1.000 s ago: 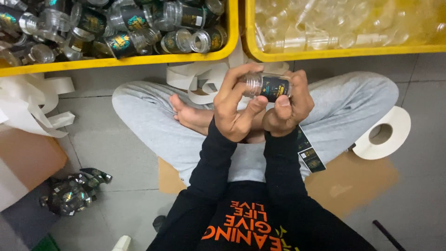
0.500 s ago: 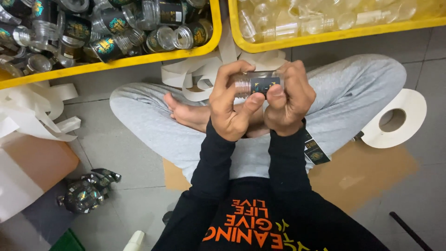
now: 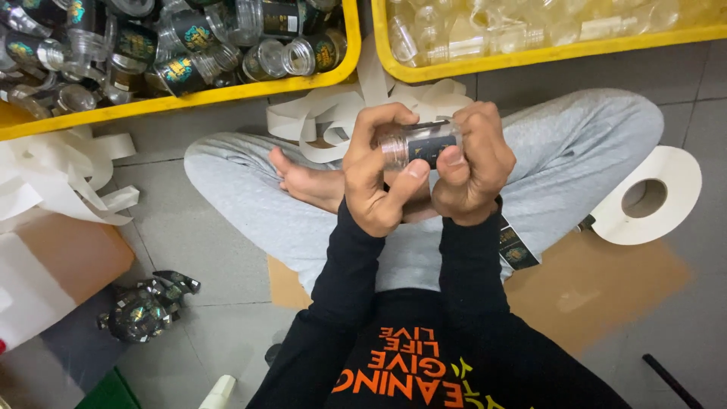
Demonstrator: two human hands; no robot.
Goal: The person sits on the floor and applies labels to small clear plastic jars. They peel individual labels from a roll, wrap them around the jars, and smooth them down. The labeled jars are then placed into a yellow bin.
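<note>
A small clear jar (image 3: 415, 144) with a dark label lies sideways between both hands, above my crossed legs in grey trousers. My left hand (image 3: 375, 178) grips the jar's open end, thumb pressed up against its side. My right hand (image 3: 473, 163) wraps the labelled end, fingers curled over the label. A strip of dark labels (image 3: 517, 248) hangs by my right forearm.
A yellow bin (image 3: 227, 91) of labelled jars stands at the top left; a second yellow bin (image 3: 560, 49) of bare clear jars is at the top right. White backing tape (image 3: 68, 178) trails left. A white label roll (image 3: 651, 198) lies right, crumpled labels (image 3: 144, 309) lower left, cardboard (image 3: 606, 288) under me.
The view has shifted, so the bins sit higher and my hands lower in the picture. Both hands keep hold of the jar, and my fingers have shifted slightly over its label.
</note>
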